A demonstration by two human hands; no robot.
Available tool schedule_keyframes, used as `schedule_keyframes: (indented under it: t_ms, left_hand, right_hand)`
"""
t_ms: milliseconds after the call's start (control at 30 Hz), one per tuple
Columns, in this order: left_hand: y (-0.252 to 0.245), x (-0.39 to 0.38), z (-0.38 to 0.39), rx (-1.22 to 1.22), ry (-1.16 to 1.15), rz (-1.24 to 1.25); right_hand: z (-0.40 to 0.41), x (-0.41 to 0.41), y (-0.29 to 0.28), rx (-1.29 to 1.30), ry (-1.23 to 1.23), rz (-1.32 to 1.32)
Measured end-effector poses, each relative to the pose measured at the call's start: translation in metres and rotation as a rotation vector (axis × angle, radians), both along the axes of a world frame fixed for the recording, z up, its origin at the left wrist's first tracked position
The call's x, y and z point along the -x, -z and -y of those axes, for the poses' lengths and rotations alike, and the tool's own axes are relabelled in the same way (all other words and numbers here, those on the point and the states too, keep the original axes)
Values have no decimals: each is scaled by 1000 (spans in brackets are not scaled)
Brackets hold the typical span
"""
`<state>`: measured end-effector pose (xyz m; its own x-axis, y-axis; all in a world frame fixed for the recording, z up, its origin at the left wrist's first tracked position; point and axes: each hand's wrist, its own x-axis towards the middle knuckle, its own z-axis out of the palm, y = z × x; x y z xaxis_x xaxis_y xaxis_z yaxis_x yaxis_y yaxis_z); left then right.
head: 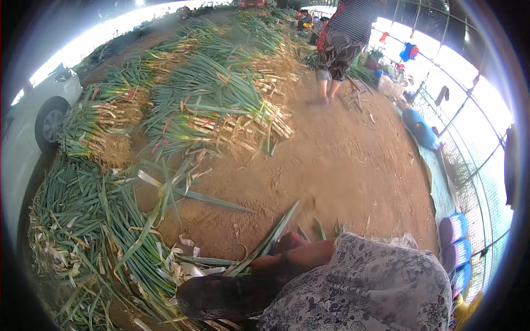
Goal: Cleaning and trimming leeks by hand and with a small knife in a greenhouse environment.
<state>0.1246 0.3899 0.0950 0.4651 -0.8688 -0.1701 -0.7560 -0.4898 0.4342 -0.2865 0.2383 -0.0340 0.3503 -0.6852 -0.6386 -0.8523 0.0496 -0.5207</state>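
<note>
A bare forearm, apparently my right, reaches leftward from the white floral cloth [372,285] over my body. At its end, my right hand [265,264] is blurred and partly in shadow beside a long green leaf [276,233]. Whether its fingers grip the leaf is unclear. A blurred reddish shape [290,241] lies just beyond the forearm. Below the hand is a dark patterned fabric form [223,296], probably my knee. Loose long-leaved green onions [140,236] with pale, papery stem ends lie left of it. My left hand is out of view.
Tied bundles of green onions [223,91] with roots attached cover the ground ahead. A pale car [49,120] stands at left. Another person [339,45] stands barelegged ahead on the dirt floor [331,165]. Blue-and-purple rolls [453,229] and a blue sack [420,128] line the mesh wall.
</note>
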Motion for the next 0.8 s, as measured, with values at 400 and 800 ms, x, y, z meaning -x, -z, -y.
schedule_keyframes:
  t_ms: [400,800]
  left_hand:
    - [33,-17,17,0,586,901]
    - [-16,45,30,-247,-128,41]
  right_hand:
    - [-23,25,1,-142,51,67]
    - [-13,34,2,-139,67,92]
